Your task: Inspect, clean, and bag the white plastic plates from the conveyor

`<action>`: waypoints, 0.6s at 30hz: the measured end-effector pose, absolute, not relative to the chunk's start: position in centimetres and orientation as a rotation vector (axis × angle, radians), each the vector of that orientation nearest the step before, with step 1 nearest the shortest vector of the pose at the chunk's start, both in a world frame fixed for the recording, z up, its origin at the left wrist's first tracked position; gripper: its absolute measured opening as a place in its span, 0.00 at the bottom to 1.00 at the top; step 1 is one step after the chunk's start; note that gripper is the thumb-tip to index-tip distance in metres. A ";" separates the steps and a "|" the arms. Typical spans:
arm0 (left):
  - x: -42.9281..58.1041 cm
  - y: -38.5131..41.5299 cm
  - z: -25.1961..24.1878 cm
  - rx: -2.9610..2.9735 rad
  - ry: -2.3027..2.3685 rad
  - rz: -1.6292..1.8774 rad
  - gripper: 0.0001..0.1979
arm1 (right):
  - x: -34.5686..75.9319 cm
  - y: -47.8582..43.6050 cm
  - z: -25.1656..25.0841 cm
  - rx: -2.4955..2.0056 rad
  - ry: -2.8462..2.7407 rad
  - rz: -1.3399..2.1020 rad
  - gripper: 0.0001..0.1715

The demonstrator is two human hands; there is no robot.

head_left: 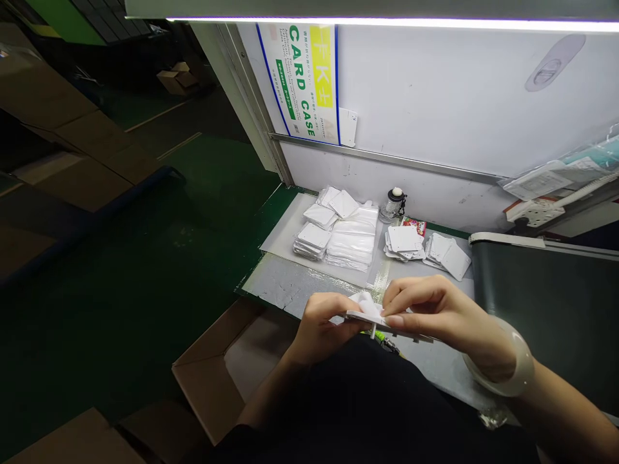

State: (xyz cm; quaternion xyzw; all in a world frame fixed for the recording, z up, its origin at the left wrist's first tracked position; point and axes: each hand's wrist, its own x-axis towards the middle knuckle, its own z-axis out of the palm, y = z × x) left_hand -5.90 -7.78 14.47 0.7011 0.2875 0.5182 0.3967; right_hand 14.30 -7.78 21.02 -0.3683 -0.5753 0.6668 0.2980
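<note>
While left hand (324, 322) and right hand (435, 314) both grip it, I see white plate (363, 317) between, visible edge running crosswise.

Wht wall panel (435, 96) under strip light (387, 24); dark grn floor (184, 258), prob. painted.

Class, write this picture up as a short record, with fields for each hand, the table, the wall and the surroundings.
Left hand: holds one end of a thin white piece
Right hand: pinches the same piece; pale bangle at the wrist
Table: stacked flat white pieces, a pile of translucent plastic, a small bottle near the wall
Wall: CARD CASE sign
Right side: dark belt-like surface
Lower left: open cardboard box
</note>
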 end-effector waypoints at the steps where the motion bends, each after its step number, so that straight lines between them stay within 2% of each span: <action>1: -5.9 -7.8 14.4 1.771 0.722 1.315 0.08 | 14.6 -7.7 21.0 -0.989 -1.538 1.787 0.07; 18: -6.5 -7.6 12.6 1.634 0.600 1.324 0.05 | 18.7 -7.8 20.1 -0.989 -1.764 1.828 0.08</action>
